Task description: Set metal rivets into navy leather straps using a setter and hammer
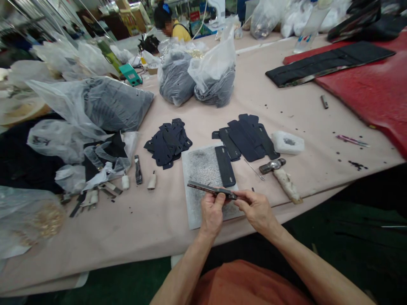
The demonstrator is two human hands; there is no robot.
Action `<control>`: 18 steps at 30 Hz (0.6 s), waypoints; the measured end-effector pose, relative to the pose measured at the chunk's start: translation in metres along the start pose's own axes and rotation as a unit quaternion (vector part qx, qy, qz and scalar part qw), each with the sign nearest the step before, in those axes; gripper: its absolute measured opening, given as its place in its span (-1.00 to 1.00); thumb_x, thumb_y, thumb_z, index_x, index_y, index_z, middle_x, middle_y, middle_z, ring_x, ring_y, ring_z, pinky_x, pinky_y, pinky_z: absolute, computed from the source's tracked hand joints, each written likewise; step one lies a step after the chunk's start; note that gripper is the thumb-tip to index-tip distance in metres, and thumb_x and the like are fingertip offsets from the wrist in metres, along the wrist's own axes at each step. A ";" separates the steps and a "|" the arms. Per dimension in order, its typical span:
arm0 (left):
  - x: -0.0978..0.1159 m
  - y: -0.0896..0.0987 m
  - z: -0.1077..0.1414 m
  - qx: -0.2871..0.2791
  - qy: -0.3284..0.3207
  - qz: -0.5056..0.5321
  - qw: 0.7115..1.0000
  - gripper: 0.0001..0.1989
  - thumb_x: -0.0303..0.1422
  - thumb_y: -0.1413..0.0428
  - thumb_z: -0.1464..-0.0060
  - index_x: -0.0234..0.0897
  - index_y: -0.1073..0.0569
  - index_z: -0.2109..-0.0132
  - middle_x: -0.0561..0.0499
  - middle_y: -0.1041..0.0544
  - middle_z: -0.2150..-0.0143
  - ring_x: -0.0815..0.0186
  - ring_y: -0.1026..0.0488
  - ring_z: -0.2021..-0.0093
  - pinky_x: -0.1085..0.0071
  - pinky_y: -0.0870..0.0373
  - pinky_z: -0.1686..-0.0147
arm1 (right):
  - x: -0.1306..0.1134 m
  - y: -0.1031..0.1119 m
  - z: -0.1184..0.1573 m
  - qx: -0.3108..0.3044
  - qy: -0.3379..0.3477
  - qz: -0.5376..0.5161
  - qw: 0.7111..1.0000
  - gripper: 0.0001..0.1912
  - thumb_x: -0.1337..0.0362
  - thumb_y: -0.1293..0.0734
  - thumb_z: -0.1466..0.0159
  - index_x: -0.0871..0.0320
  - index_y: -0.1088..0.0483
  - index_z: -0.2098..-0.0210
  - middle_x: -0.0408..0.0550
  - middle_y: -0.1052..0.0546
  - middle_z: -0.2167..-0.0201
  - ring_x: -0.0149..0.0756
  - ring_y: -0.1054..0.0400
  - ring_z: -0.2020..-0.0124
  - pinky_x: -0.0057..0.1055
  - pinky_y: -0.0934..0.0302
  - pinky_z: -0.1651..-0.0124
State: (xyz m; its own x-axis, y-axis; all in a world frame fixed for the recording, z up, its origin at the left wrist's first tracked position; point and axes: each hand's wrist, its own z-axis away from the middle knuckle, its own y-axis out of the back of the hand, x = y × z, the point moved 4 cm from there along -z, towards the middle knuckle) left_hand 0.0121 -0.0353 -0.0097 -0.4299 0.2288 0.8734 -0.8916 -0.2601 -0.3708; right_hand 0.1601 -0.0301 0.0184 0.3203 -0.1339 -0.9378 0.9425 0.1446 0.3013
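My left hand (pixel 212 214) is closed around a thin, dark, metal-edged die-like piece (pixel 203 187), held edge-on above the near part of a speckled white board (pixel 193 207). The fingers of my right hand (pixel 258 209) pinch together at the right end of this piece; its exact kind is unclear. Flat on the board lies one dark navy strip with slots (pixel 225 166). Behind it are two loose piles of similar cut pieces, a left pile (pixel 168 143) and a right pile (pixel 248 137). A hammer (pixel 286 184) with a wrapped handle rests to the right of my hands, beside a thin metal pick (pixel 254 170).
A white block (pixel 288 142) stands by the right pile. Small tools, including a white-handled one (pixel 151 181), lie left of the board. Filled plastic bags (pixel 213 80) crowd the back and left. Red material (pixel 365 93) covers the right side. A person (pixel 181 31) is across the table.
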 end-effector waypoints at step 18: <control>0.000 -0.034 0.015 0.015 0.195 0.202 0.960 -0.85 -0.30 -0.21 -0.15 -0.29 -0.50 0.31 -0.03 -0.64 0.28 0.26 -0.61 0.24 0.29 -0.57 0.14 | 0.038 0.105 0.062 0.094 -0.109 0.032 0.989 -0.60 -0.04 -0.24 -0.29 0.11 -0.40 0.50 -0.12 -0.44 0.57 -0.33 -0.30 0.54 -0.41 -0.21 0.43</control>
State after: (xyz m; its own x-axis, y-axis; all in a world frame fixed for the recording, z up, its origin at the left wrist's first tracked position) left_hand 0.0445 -0.0403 0.0074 -0.7659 0.4355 0.4730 -0.6384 -0.4269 -0.6405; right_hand 0.2776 -0.0811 0.0248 0.3731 -0.3407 -0.8630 0.9145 -0.0219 0.4040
